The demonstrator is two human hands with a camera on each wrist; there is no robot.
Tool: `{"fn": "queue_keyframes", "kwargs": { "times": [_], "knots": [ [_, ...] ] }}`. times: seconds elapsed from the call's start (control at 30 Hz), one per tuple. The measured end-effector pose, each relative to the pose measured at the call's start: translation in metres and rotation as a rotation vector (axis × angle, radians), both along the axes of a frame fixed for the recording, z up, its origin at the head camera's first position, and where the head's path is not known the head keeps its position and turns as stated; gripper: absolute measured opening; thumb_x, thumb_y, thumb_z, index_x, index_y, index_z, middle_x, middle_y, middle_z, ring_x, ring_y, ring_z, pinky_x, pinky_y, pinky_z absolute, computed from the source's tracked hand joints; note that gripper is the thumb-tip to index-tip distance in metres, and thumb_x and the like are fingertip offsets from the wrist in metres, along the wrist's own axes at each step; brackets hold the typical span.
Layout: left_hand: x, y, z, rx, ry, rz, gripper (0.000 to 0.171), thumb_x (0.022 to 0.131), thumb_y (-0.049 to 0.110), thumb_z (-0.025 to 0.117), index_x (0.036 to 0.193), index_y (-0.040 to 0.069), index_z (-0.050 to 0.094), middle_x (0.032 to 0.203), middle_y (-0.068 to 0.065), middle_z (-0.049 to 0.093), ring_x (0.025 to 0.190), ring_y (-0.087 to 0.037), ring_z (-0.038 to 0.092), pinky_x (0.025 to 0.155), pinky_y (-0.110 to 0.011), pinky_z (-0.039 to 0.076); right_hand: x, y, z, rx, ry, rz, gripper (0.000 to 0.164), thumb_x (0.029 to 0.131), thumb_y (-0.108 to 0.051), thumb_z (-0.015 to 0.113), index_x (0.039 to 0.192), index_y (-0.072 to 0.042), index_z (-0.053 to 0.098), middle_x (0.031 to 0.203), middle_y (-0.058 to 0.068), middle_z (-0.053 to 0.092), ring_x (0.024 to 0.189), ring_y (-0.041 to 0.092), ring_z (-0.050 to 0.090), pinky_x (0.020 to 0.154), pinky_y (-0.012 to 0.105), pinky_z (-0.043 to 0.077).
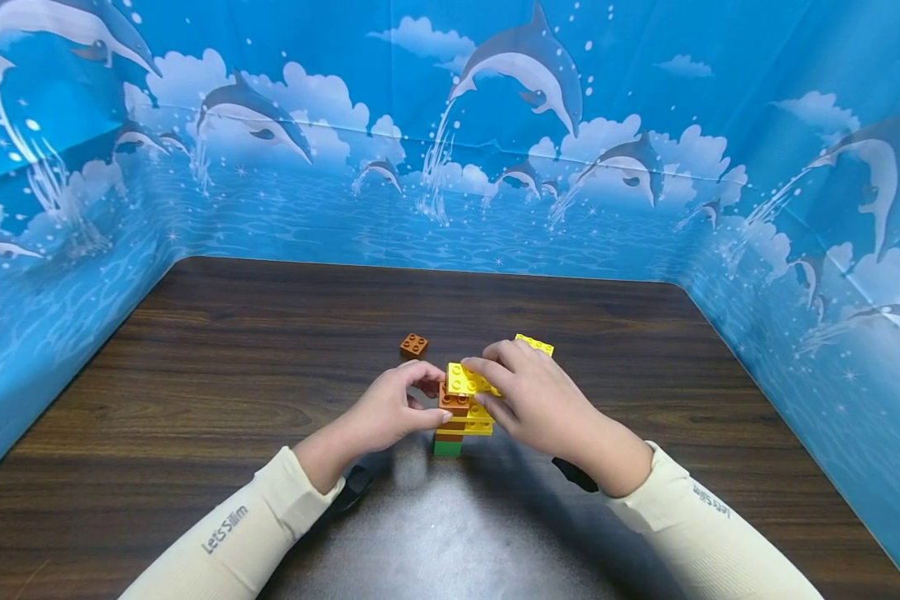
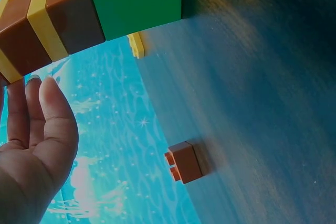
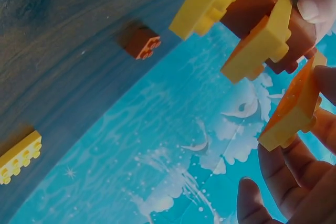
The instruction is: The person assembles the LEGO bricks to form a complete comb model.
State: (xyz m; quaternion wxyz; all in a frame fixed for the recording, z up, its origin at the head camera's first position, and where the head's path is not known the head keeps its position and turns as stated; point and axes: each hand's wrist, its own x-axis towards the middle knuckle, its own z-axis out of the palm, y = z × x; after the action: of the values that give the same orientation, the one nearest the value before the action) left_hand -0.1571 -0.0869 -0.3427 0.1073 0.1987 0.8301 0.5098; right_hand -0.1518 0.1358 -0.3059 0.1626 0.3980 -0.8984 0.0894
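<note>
A stack of toy building bricks stands upright on the table, with a green brick (image 2: 136,3) at its base. Above that, brown bricks (image 1: 453,404) alternate with thin yellow bricks (image 3: 210,3) that jut out to one side. My left hand (image 1: 386,410) grips the upper part of the stack between thumb and fingers; its thumb (image 3: 310,10) lies on a brown brick in the right wrist view. My right hand (image 1: 532,392) pinches another thin yellow brick (image 3: 294,106), studs facing up, close over the top brown brick. In the right wrist view it sits tilted to the stack's top studs.
One loose brown brick (image 1: 414,345) rests on the dark wooden table (image 1: 270,333) beyond the left hand. Behind the right hand lies a loose yellow brick (image 3: 21,156), partly covered in the head view. A blue dolphin-print curtain (image 1: 307,217) borders the table's back and sides.
</note>
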Motion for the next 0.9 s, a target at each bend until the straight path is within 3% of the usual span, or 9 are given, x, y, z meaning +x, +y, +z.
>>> {"fn": "queue_keyframes", "kwargs": {
  "times": [0.5, 0.9],
  "knots": [
    [0.0003, -0.0010, -0.0002, -0.009, 0.012, -0.002, 0.037, 0.084, 0.009, 0.073, 0.118, 0.002, 0.059, 0.108, -0.006, 0.058, 0.103, -0.030, 0.055, 0.082, -0.034, 0.052, 0.0029, -0.0033, 0.0016, 0.017, -0.066, -0.007, 0.042, 0.085, -0.029, 0.072, 0.124, -0.015, 0.065, 0.102, 0.001, 0.057, 0.088, 0.015, 0.049, 0.076, 0.032, 0.046],
    [-0.0003, -0.0009, 0.0013, -0.013, 0.001, -0.006, 0.036, 0.084, 0.009, 0.073, 0.117, 0.003, 0.059, 0.108, -0.007, 0.058, 0.103, -0.029, 0.055, 0.081, -0.034, 0.052, 0.0005, -0.0052, 0.0040, 0.044, -0.072, 0.022, 0.040, 0.086, -0.025, 0.071, 0.124, -0.015, 0.065, 0.103, 0.001, 0.056, 0.087, 0.015, 0.047, 0.074, 0.030, 0.044]
  ]
}}
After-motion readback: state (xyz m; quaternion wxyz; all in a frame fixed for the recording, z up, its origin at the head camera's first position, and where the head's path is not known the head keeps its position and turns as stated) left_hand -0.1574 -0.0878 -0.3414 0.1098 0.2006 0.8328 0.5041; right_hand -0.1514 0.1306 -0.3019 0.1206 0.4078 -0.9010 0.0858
